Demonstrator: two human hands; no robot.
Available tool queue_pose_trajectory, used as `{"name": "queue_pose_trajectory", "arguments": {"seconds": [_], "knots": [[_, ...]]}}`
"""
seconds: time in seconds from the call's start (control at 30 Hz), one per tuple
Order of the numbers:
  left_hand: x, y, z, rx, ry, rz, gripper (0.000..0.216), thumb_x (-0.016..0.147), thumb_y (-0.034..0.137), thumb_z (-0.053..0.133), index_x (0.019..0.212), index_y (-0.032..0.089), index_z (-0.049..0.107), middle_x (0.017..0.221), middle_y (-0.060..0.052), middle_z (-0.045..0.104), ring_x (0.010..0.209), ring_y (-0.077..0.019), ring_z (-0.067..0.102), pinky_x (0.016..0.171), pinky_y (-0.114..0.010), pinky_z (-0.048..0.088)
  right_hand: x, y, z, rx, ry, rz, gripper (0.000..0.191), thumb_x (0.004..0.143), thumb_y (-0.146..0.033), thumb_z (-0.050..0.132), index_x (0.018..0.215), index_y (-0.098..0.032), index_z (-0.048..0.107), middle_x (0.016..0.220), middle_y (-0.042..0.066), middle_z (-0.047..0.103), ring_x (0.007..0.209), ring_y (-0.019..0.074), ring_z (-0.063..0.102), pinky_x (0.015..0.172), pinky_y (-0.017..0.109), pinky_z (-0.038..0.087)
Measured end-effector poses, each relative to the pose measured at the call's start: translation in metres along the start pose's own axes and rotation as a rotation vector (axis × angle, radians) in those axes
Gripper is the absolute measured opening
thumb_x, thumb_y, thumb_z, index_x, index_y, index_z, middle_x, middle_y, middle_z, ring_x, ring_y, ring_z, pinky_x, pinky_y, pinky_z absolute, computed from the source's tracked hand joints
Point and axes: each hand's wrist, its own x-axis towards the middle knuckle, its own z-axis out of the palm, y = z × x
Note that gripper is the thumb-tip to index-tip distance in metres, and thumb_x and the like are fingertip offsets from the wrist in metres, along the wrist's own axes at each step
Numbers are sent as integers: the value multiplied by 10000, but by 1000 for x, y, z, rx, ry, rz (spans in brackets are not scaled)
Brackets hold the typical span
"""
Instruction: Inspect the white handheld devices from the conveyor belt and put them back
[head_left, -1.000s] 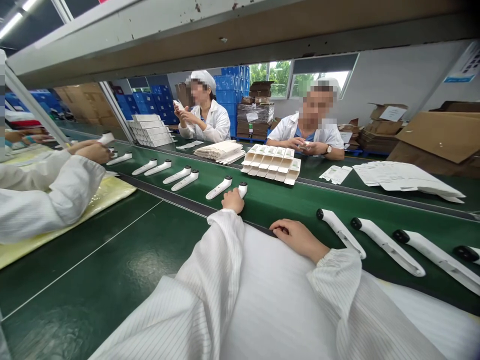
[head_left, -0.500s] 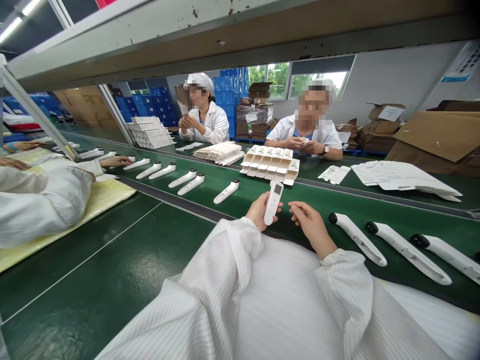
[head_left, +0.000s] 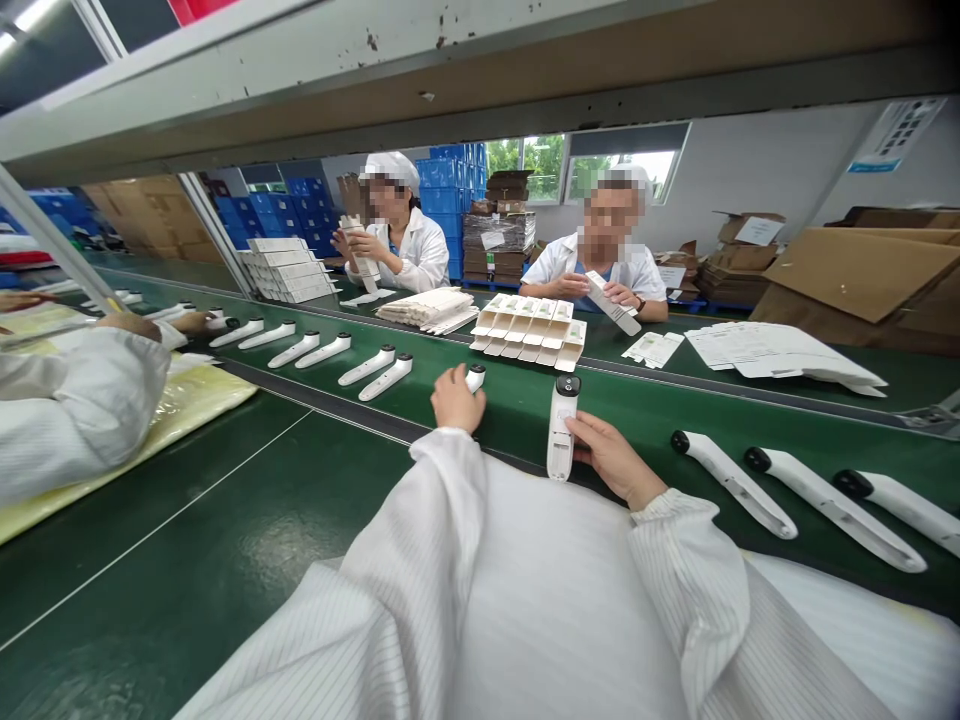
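1. Right hand [head_left: 613,458]: fingers pressed along the side of a white infrared thermometer [head_left: 561,428], which stands upright at the near edge of the green conveyor belt [head_left: 517,425].
2. Left hand [head_left: 456,398]: curled, just beside a second thermometer [head_left: 475,378]; cannot tell if gripping.
3. More thermometers [head_left: 825,505] lie on the belt, left and right.

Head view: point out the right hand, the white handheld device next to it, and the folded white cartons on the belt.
Right hand [head_left: 613,460]: head view, back of the hand.
White handheld device [head_left: 561,438]: head view, middle of its body, below the dark top end.
Folded white cartons [head_left: 529,333]: head view, top of the middle cartons.
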Motion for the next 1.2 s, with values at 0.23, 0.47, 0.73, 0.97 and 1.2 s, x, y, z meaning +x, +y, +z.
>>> {"name": "queue_pose_trajectory", "arguments": {"seconds": [0.23,0.47,0.73,0.97,1.2], "knots": [[11,-16,1,-94,-238,-175,331,724,94,547,1051,143,573,1135,-178,569,1119,-310,500,901,-379,367,1,1,2,15,-28,26,282,792,-429,598,972,-213,628,1030,53,685,899,188,632,753,298,508],[-16,25,1,-1479,-789,-583,244,807,163,382,946,81,566,824,-119,604,656,-150,568,563,-252,426,6,-2,-1,-134,181,114,203,866,-382,452,872,-199,538,894,74,695,715,189,662,665,317,510],[-44,56,11,-1548,-955,-588,415,889,446,378,974,102,593,717,-78,582,556,-127,525,375,-185,287,9,1,-28,-1212,353,-29,291,836,-353,436,991,-172,603,995,149,633,925,313,605,755,407,441],[-60,64,25,-1444,-787,-565,201,728,191,633,919,157,578,728,-13,594,631,-99,553,522,-188,391,8,-1,-10,-690,319,-395,401,778,-437,531,1085,-185,584,1104,116,601,931,251,593,829,406,470],[-55,61,24,-1365,-766,-539,123,722,192,594,842,173,575,747,-12,603,674,-117,567,643,-245,425,1,-4,3,-51,52,-100,415,683,-454,675,1021,-220,613,998,38,652,898,202,595,712,302,504]]}}
